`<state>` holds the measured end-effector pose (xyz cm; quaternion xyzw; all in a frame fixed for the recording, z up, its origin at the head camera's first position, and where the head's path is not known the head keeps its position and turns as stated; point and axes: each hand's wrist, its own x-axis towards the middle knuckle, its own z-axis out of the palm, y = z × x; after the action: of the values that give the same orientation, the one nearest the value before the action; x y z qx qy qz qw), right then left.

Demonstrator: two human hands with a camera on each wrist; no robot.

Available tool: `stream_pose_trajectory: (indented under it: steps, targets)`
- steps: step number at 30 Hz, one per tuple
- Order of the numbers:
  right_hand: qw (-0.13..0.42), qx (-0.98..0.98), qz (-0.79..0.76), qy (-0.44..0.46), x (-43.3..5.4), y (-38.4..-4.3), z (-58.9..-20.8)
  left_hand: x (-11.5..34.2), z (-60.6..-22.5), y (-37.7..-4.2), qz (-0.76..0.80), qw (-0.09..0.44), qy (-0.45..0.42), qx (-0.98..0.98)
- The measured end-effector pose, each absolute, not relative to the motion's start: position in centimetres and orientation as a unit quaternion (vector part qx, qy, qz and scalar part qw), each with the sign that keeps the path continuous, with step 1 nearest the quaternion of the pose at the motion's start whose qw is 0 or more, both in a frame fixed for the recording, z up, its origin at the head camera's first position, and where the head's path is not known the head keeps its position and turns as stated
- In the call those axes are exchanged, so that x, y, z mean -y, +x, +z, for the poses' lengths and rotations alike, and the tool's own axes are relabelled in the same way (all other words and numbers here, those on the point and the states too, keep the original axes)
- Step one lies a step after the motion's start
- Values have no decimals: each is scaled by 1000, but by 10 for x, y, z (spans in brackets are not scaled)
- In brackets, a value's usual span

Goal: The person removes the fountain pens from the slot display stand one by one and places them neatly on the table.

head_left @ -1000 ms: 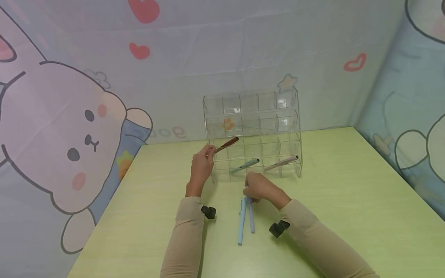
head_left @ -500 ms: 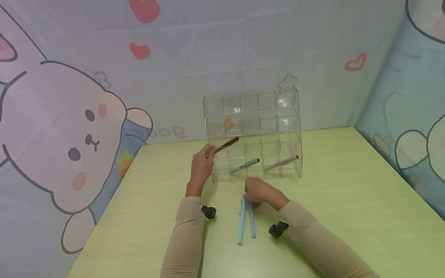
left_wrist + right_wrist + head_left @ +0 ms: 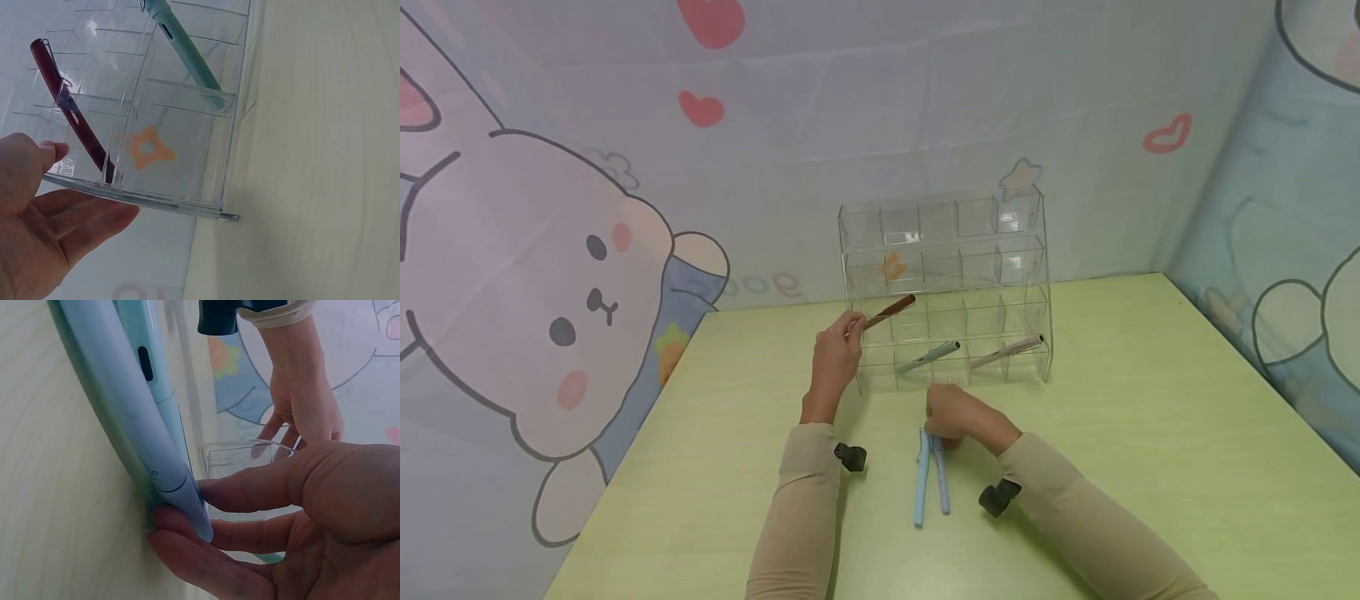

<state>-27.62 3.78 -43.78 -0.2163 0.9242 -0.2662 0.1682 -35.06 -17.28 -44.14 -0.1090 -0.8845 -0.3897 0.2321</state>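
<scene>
My left hand (image 3: 837, 354) grips the left side panel of a clear acrylic rack (image 3: 938, 221); the left wrist view shows the thumb inside the panel and the fingers outside. Close to that thumb, a dark red pen (image 3: 76, 122) leans in a rack compartment. My right hand (image 3: 958, 412) pinches one end of a lavender pen (image 3: 125, 394) between thumb and fingers, just in front of the rack. Beside it on the table lies a light blue pen (image 3: 921, 483). In the bottom row lean a green pen (image 3: 928, 358) and a pale pinkish pen (image 3: 1007, 352).
The rack has several rows of compartments and stands near the back of the pale yellow-green table (image 3: 1135, 433). Behind it hangs a printed cloth (image 3: 880, 100) with a cartoon rabbit and hearts. Another cloth side is on the right.
Over the last second my right hand has shifted slightly toward me, and the lavender pen's near end has moved a little the same way. The left hand stays on the rack.
</scene>
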Motion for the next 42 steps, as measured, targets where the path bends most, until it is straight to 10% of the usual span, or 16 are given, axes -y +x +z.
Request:
stream_pose_trajectory:
  steps: [42]
  targets:
    - [179, -926, -239, -232, -37, -275, -440, 173, -443, -352, -385, 237, -102, 886]
